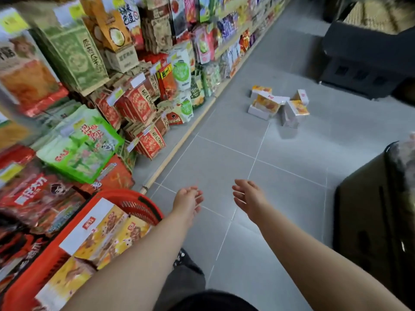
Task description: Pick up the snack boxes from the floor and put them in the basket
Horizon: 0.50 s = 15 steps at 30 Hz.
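Grey floor tiles run up a shop aisle, and from nine to eleven o'clock the snack shelves are crammed with bags. Down at eight o'clock sits the red basket, with several yellow boxes already lying flat inside.

Left grip, near six o'clock and just beside the basket rim, is a bare hand with fingers loose and parted, holding nothing. Right grip, a little further right, is likewise relaxed and empty.

Up at one o'clock, well apart from both, the snack boxes lie in a tumbled heap on the tiles, some on edge, some flat. They look like light, stiff card, glossy enough to slide and easily dented at the corners. I'd pinch each one across its narrow sides, or clamp a flat pair between both palms.

Dark cabinet at two o'clock, dark case at four.
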Tool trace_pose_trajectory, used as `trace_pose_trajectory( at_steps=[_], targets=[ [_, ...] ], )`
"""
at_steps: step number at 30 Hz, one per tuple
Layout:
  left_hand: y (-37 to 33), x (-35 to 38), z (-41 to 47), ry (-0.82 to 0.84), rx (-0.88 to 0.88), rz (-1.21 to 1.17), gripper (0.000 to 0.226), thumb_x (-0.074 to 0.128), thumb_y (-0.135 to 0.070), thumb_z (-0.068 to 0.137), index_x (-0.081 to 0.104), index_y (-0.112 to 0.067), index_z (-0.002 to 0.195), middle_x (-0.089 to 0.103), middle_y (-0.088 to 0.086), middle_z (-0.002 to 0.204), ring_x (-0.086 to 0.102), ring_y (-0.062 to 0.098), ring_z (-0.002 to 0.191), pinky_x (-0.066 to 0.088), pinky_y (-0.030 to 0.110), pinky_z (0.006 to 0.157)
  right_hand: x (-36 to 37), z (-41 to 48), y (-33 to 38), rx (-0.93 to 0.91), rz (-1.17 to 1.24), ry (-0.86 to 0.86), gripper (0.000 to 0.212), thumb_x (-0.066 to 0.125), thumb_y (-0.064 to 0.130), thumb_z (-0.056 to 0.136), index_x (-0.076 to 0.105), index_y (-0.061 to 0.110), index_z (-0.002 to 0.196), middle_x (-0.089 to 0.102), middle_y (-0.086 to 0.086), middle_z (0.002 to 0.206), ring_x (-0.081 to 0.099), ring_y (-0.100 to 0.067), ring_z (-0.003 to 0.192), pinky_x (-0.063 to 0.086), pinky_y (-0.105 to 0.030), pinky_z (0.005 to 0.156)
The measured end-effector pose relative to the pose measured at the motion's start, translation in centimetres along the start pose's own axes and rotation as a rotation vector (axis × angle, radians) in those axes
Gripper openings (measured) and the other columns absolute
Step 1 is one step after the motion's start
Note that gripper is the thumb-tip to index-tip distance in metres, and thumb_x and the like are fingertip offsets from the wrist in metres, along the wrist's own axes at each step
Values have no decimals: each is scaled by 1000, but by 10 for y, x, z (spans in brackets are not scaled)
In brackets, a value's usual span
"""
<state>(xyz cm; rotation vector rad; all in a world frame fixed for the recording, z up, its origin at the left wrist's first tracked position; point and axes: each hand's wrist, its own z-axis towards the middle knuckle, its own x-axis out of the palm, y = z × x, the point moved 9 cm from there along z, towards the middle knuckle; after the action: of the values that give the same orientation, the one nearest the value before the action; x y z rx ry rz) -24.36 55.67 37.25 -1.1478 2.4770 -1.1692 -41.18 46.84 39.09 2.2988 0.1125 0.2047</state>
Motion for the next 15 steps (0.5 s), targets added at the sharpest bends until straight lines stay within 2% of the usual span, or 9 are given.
trace_pose_trajectory(
  at_steps=[3, 6, 10, 15],
  targets=[
    [-8, -5, 41, -62, -42, -13, 22, 38, -6, 96, 50, -20, 85, 58, -1, 81, 54, 11, 69, 37, 25, 62, 20, 40, 15, 20, -58, 21, 7, 62, 21, 89, 58, 19, 84, 59, -1, 82, 55, -12, 69, 47, -23, 69],
    [-22, -13, 81, -104, -78, -27, 16, 39, -8, 96, 51, -19, 94, 59, -1, 84, 56, 11, 73, 40, 26, 64, 47, 79, 30, 43, -115, 49, 7, 62, 22, 90, 58, 18, 85, 59, -1, 84, 55, -12, 71, 48, -23, 70],
    [-49, -39, 122, -212, -98, -74, 19, 40, -6, 95, 52, -19, 89, 58, -1, 81, 55, 11, 69, 39, 26, 61, 100, 125, 50, 74, -224, 135, 7, 63, 22, 88, 59, 18, 84, 60, -2, 84, 57, -13, 72, 48, -25, 69],
    [-87, -91, 156, -392, -67, -211, 22, 41, -7, 96, 54, -20, 83, 54, -2, 72, 51, 8, 59, 33, 23, 55, 189, 173, 66, 111, -423, 322, 8, 64, 22, 88, 59, 16, 88, 61, -3, 87, 57, -15, 75, 49, -27, 71]
  ],
)
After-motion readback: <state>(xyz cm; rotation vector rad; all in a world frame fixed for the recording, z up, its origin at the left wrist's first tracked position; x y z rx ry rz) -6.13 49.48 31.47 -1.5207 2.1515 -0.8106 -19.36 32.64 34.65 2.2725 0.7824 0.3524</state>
